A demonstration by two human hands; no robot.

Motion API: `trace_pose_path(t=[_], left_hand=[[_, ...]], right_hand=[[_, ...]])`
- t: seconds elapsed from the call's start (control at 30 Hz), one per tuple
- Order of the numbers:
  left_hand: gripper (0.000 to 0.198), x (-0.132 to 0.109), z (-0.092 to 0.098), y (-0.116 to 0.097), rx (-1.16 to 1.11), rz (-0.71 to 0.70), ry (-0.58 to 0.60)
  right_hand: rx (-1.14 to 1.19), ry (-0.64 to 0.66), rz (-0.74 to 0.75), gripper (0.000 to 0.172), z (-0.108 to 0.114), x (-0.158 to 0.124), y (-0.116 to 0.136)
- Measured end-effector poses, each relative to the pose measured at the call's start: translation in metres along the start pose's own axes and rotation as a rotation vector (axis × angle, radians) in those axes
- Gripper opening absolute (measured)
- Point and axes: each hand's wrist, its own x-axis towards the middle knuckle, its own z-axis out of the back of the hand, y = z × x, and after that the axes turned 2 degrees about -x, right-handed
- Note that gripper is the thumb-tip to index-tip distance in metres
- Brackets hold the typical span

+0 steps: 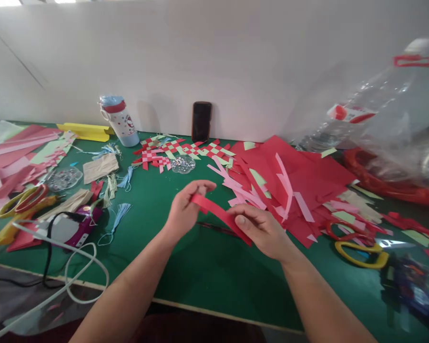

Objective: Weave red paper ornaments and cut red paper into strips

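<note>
A red paper strip [218, 210] stretches between my two hands above the green tabletop, slightly bowed. My left hand [185, 209] is closed on its far end, fingers curled round the paper. Nearer its other end, my right hand [259, 227] pinches the strip between thumb and fingers, and a short tail of it sticks out below. Under the strip lies a thin dark tool [218, 228], partly covered, its kind unclear. Woven red, pink and green paper pieces [191, 150] lie beyond my hands.
Red paper sheets [307, 174] with loose pink strips spread at right, near red-and-yellow scissors [361, 252]. A large plastic bottle [357, 112] leans behind them. A phone [201, 121] and a flask [121, 121] stand at the wall. Left are blue tassels [117, 219], more scissors [25, 200] and a white cable [69, 286].
</note>
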Motion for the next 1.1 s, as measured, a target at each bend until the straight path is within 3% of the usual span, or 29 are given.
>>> trace_pose_path(t=[0.1,0.2,0.33,0.43,0.53,0.63,0.73,0.8,0.93,1.0,1.1], left_hand=[[0.024,0.001,0.01,-0.004,-0.275,0.122,-0.217],[0.023,0.004,0.019,-0.007,-0.437,0.169,-0.322],[0.02,0.005,0.025,-0.012,-0.512,0.191,-0.361],[0.019,0.003,0.024,-0.015,-0.586,0.189,-0.34],[0.019,-0.001,0.016,-0.017,-0.693,0.209,-0.29],[0.019,-0.005,0.004,-0.016,-0.744,0.329,-0.179],[0.019,-0.009,-0.007,-0.012,-0.76,0.462,-0.059],[0.019,-0.011,-0.011,-0.009,-0.767,0.521,-0.011],[0.018,-0.012,-0.015,-0.005,-0.784,0.594,0.082],[0.022,-0.013,-0.015,-0.004,-0.79,0.63,0.162],[0.029,-0.015,-0.014,-0.002,-0.786,0.671,0.274]], right_hand=[[-0.432,-0.07,-0.016,0.023,-0.003,0.002,-0.014],[-0.751,0.011,0.001,0.023,-0.01,0.002,-0.028],[-0.863,0.061,0.0,0.022,-0.019,0.002,-0.037],[-0.853,-0.021,-0.017,0.021,-0.01,0.0,-0.033],[-0.913,-0.237,-0.042,0.02,0.015,-0.009,-0.03],[-1.008,-0.433,-0.119,0.027,0.046,-0.024,-0.038],[-1.092,-0.479,-0.232,0.029,0.07,-0.039,-0.053],[-1.112,-0.441,-0.259,0.028,0.078,-0.044,-0.055],[-1.005,-0.478,-0.096,0.03,0.066,-0.032,-0.03],[-0.796,-0.501,-0.053,0.028,0.051,-0.018,-0.013],[-0.373,-0.402,-0.046,0.03,0.027,0.001,-0.002]])
